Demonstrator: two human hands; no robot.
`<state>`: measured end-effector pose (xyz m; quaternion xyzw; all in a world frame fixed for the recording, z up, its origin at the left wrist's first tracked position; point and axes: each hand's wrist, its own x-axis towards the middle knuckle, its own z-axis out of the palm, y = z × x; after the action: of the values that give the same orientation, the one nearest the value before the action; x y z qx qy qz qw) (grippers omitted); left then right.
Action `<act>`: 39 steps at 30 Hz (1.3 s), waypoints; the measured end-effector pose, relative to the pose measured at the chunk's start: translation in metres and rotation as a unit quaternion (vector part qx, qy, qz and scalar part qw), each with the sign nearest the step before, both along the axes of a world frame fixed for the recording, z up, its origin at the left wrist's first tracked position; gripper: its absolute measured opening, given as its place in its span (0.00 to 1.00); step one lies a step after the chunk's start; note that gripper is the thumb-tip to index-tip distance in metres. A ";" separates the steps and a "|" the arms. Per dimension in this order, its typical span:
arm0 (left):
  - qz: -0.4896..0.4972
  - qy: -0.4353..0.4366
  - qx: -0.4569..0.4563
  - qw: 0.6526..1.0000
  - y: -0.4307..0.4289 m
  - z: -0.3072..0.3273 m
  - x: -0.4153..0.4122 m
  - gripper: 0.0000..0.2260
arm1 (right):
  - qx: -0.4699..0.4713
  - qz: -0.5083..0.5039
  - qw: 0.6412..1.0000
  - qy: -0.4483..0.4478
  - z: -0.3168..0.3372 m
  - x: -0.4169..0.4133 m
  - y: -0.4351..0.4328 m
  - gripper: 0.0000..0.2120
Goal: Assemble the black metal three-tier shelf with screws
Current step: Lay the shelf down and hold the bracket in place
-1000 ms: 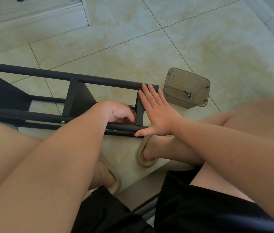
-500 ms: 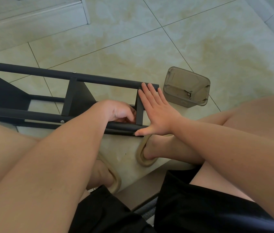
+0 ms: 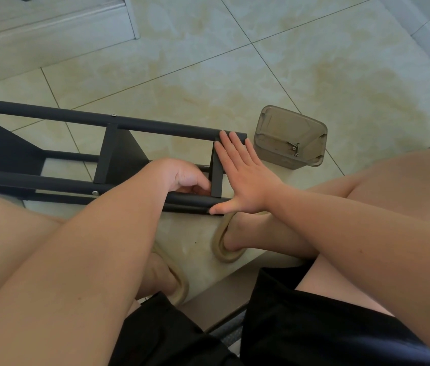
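The black metal shelf (image 3: pixel 118 151) lies on its side on the tiled floor, its long tubes running left to right. My right hand (image 3: pixel 245 178) presses flat, fingers straight, against the end tier plate (image 3: pixel 216 178) at the shelf's right end. My left hand (image 3: pixel 184 178) reaches inside the frame just left of that plate, fingers curled down behind the near tube; what they hold is hidden. Silver screw heads show on the near tube (image 3: pixel 95 192) and the far tube (image 3: pixel 113 115).
A translucent brown plastic box (image 3: pixel 289 137) with a few small screws inside sits on the floor right of the shelf. My feet in beige slippers (image 3: pixel 225 241) rest below the frame. A raised step (image 3: pixel 50 25) runs along the upper left.
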<state>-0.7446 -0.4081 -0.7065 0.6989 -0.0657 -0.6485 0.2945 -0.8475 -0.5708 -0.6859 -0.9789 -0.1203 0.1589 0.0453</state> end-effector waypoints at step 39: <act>0.032 0.013 -0.050 0.998 -0.001 -0.007 -0.001 0.15 | -0.003 -0.003 1.000 0.001 0.000 0.000 0.001 0.66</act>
<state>-0.7455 -0.4088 -0.7133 0.6764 -0.0717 -0.6439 0.3503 -0.8476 -0.5702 -0.6857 -0.9792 -0.1172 0.1600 0.0431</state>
